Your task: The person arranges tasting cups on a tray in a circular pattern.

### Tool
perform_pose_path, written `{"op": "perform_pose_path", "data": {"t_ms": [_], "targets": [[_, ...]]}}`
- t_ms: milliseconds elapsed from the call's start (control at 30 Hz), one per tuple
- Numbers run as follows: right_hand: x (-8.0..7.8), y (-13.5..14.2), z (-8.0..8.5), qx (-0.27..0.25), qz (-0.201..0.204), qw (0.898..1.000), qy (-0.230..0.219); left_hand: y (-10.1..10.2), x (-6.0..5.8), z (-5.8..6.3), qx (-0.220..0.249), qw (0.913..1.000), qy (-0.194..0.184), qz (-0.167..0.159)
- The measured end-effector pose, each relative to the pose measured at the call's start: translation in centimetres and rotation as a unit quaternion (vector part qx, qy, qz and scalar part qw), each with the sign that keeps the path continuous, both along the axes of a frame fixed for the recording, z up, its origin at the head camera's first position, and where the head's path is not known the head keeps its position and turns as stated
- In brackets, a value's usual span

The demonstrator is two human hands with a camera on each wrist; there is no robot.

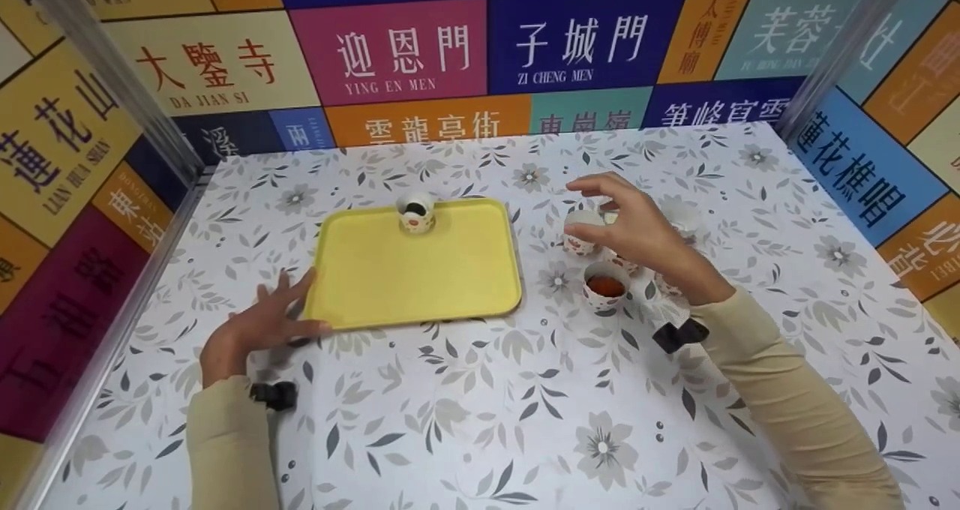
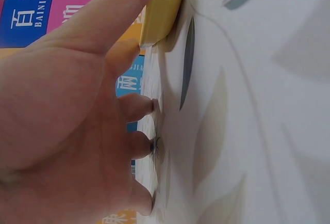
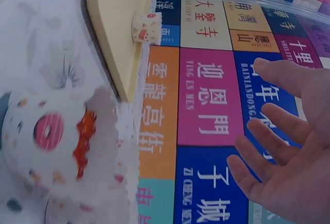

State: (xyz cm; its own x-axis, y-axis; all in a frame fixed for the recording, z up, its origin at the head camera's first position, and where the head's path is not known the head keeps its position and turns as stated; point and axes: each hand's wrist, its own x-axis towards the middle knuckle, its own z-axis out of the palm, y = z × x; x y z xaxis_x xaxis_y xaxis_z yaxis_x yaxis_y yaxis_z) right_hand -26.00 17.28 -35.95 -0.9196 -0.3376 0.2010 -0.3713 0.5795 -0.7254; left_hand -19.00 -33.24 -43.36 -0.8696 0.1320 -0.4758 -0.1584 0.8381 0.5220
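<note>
A yellow tray (image 1: 412, 270) lies on the table, with a small printed paper cup (image 1: 416, 214) near its back edge; something dark shows inside the cup. My left hand (image 1: 262, 322) touches the tray's left side with thumb and forefinger, fingers spread, while the other fingertips rest on the tabletop in the left wrist view. Above a group of paper cups, my right hand (image 1: 630, 225) is raised with thumb and fingers apart, holding nothing. One cup (image 1: 579, 232) sits beneath it; a nearer cup (image 1: 605, 285) has reddish-brown contents. My hand and wrist partly hide the others.
The table wears a white cloth (image 1: 465, 420) with grey leaves and flowers. Colourful panels (image 1: 390, 52) with lettering stand along the back and both sides. Another pale cup (image 1: 681, 217) stands right of my right hand.
</note>
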Motion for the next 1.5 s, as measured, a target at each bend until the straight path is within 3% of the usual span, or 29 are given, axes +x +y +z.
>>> {"op": "perform_pose_path", "data": {"t_ms": [233, 467, 800, 1000, 1200, 1500], "targets": [[1.1, 3.3, -0.4, -0.002, 0.000, 1.000, 0.019, 0.1, -0.1, 0.1, -0.010, 0.9998, -0.012, 0.010], [2.3, 6.1, -2.0, 0.000, -0.025, 0.999, 0.027, 0.2, -0.1, 0.0, -0.004, 1.0000, -0.005, 0.005], [2.6, 9.5, -3.7, -0.029, -0.051, 0.997, 0.046, 0.1, 0.2, 0.0, 0.002, 1.0000, 0.004, 0.003], [2.4, 11.2, -4.8, -0.043, -0.067, 0.996, 0.029, 0.3, 0.2, 0.0, -0.001, 0.9999, 0.012, -0.007], [2.0, 12.8, -5.6, -0.021, -0.080, 0.996, -0.013, 0.3, 0.1, -0.1, -0.005, 0.9999, 0.007, -0.009], [1.4, 13.7, -6.0, -0.013, -0.063, 0.997, -0.030, 0.2, 0.2, 0.0, -0.010, 0.9999, 0.006, -0.004]]}}
